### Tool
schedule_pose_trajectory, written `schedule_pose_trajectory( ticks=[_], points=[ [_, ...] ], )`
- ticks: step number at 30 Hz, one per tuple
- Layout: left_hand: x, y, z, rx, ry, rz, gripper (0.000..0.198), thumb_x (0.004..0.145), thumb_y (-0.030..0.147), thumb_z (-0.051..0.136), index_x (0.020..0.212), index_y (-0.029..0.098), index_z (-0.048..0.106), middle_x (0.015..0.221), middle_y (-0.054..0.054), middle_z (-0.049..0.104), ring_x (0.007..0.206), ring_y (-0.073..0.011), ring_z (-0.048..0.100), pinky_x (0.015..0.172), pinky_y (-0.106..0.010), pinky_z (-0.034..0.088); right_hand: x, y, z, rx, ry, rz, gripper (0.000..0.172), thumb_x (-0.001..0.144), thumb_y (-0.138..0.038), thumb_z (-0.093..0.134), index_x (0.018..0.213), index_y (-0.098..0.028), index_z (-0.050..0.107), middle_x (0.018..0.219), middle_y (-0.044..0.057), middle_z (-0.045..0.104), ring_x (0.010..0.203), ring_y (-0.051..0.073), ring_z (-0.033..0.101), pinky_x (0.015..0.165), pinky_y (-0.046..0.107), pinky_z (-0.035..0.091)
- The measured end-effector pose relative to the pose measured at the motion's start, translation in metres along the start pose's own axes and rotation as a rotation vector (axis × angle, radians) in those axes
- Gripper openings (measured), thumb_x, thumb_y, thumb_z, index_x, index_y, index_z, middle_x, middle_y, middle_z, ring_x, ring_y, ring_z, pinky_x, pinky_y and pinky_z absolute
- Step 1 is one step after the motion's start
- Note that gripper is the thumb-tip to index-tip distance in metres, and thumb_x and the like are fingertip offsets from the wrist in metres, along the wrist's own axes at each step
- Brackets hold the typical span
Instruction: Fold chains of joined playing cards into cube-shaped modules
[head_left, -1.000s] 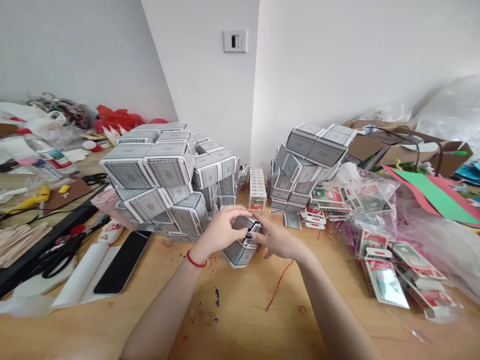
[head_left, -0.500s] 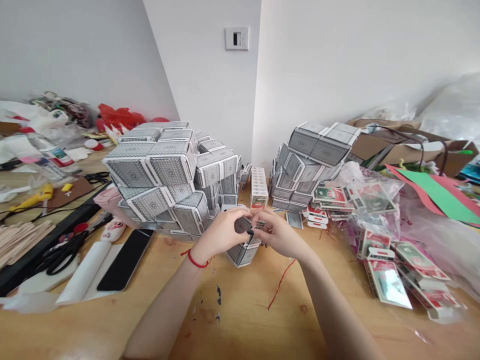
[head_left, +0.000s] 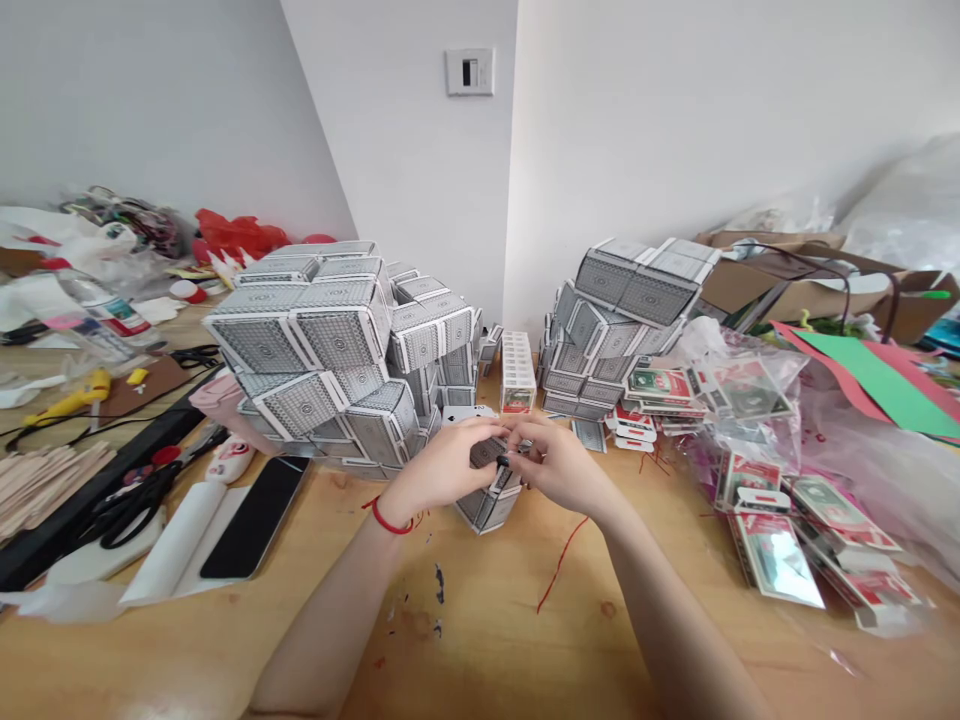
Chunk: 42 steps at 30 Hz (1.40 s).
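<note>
Both hands meet over a small box folded from grey-backed playing cards [head_left: 489, 508], which stands on the table in front of me. My left hand [head_left: 448, 460], with a red string round its wrist, curls over the box's upper left side. From the right, my right hand [head_left: 559, 462] pinches at the box's top edge, its fingertips against those of the left. The fingers hide much of the top. A loose white-faced playing card [head_left: 459, 412] lies just behind. A narrow stack of card packs [head_left: 517, 372] stands farther back.
Large structures of folded cards rise at left [head_left: 322, 350] and right [head_left: 611, 320]. A black phone [head_left: 255, 518], scissors [head_left: 135, 500] and a yellow glue gun [head_left: 75, 395] lie left. Opened card packs [head_left: 772, 550] and plastic bags fill the right. Red thread [head_left: 561, 565] lies nearby.
Both hands stay at the small card box, with only slight finger movement. The whole view has shifted a little.
</note>
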<state>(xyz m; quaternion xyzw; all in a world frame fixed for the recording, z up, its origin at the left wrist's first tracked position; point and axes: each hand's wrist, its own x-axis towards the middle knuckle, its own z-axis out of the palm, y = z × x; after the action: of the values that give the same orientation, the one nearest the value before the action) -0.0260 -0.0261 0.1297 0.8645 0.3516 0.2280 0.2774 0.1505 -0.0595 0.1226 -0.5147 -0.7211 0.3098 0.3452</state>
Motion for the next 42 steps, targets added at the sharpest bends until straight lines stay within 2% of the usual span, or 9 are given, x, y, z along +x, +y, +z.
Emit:
schedule_pose_trajectory(
  ticks=[5, 10, 13, 18, 21, 26, 32, 38, 42],
  points=[
    [0.0, -0.003, 0.001, 0.002, -0.006, -0.012, 0.043, 0.07, 0.013, 0.055, 0.112, 0.021, 0.059, 0.122, -0.005, 0.059, 0.114, -0.0203, 0.053, 0.1, -0.034, 0.04, -0.002, -0.001, 0.001, -0.023, -0.014, 0.025, 0.007, 0.073, -0.013, 0.051, 0.07, -0.019, 0.052, 0.095, 0.003, 0.058, 0.068, 0.012, 0.056, 0.065, 0.025, 0.042],
    [0.001, 0.004, 0.002, -0.013, 0.026, -0.02, 0.043, 0.066, 0.008, 0.054, 0.107, 0.022, 0.06, 0.115, -0.003, 0.061, 0.107, -0.0199, 0.056, 0.095, -0.033, 0.044, -0.003, -0.001, 0.005, -0.049, 0.015, 0.046, 0.008, 0.073, -0.013, 0.05, 0.076, -0.02, 0.049, 0.091, 0.002, 0.057, 0.058, 0.009, 0.053, 0.058, 0.024, 0.041],
    [0.001, 0.007, 0.003, -0.007, 0.05, -0.033, 0.043, 0.064, 0.009, 0.055, 0.105, 0.021, 0.059, 0.111, -0.004, 0.062, 0.104, -0.0212, 0.057, 0.091, -0.034, 0.045, -0.004, 0.002, 0.005, -0.009, 0.029, 0.114, 0.024, 0.071, -0.015, 0.052, 0.093, -0.021, 0.046, 0.089, 0.001, 0.058, 0.056, 0.01, 0.053, 0.054, 0.024, 0.042],
    [0.001, 0.006, 0.006, 0.014, 0.078, -0.072, 0.042, 0.064, 0.012, 0.058, 0.105, 0.021, 0.059, 0.113, -0.005, 0.061, 0.105, -0.0221, 0.056, 0.093, -0.036, 0.044, -0.003, 0.004, 0.0, 0.164, -0.115, 0.247, 0.036, 0.072, -0.017, 0.054, 0.107, -0.021, 0.047, 0.101, 0.006, 0.061, 0.064, 0.012, 0.062, 0.051, 0.024, 0.049],
    [0.001, 0.006, 0.009, 0.034, 0.098, -0.1, 0.041, 0.064, 0.012, 0.059, 0.103, 0.021, 0.058, 0.114, -0.005, 0.059, 0.106, -0.0223, 0.056, 0.094, -0.037, 0.043, 0.0, 0.003, 0.003, 0.299, -0.18, 0.303, 0.042, 0.074, -0.013, 0.049, 0.115, -0.022, 0.046, 0.098, 0.005, 0.063, 0.061, 0.012, 0.064, 0.051, 0.024, 0.053],
    [0.001, 0.009, 0.015, 0.094, 0.131, -0.16, 0.033, 0.067, 0.011, 0.056, 0.099, 0.022, 0.055, 0.106, -0.005, 0.061, 0.097, -0.0225, 0.059, 0.083, -0.035, 0.047, 0.004, 0.002, 0.009, 0.393, -0.141, 0.333, 0.043, 0.076, -0.013, 0.049, 0.118, -0.021, 0.048, 0.085, 0.003, 0.065, 0.058, 0.013, 0.066, 0.055, 0.028, 0.057],
    [0.0, 0.013, 0.016, 0.153, 0.114, -0.165, 0.024, 0.076, 0.017, 0.052, 0.099, 0.022, 0.055, 0.096, -0.004, 0.064, 0.083, -0.0213, 0.061, 0.07, -0.032, 0.046, 0.006, -0.001, 0.003, 0.535, -0.206, 0.357, 0.04, 0.085, -0.014, 0.041, 0.124, -0.016, 0.047, 0.07, 0.002, 0.063, 0.057, 0.012, 0.066, 0.059, 0.027, 0.058],
    [0.001, 0.018, 0.014, 0.187, 0.097, -0.167, 0.022, 0.08, 0.016, 0.047, 0.099, 0.022, 0.055, 0.094, -0.005, 0.065, 0.083, -0.0207, 0.062, 0.071, -0.03, 0.046, 0.007, 0.0, 0.003, 0.547, -0.197, 0.362, 0.042, 0.085, -0.013, 0.042, 0.126, -0.017, 0.048, 0.074, 0.002, 0.066, 0.056, 0.011, 0.065, 0.058, 0.025, 0.058],
    [-0.001, 0.014, 0.011, 0.156, 0.067, -0.128, 0.03, 0.081, 0.014, 0.043, 0.108, 0.022, 0.054, 0.103, -0.006, 0.065, 0.091, -0.0212, 0.062, 0.078, -0.032, 0.048, 0.008, 0.005, 0.006, 0.536, -0.152, 0.347, 0.041, 0.084, -0.016, 0.045, 0.125, -0.017, 0.049, 0.078, 0.003, 0.067, 0.055, 0.011, 0.065, 0.057, 0.026, 0.058]
  ],
)
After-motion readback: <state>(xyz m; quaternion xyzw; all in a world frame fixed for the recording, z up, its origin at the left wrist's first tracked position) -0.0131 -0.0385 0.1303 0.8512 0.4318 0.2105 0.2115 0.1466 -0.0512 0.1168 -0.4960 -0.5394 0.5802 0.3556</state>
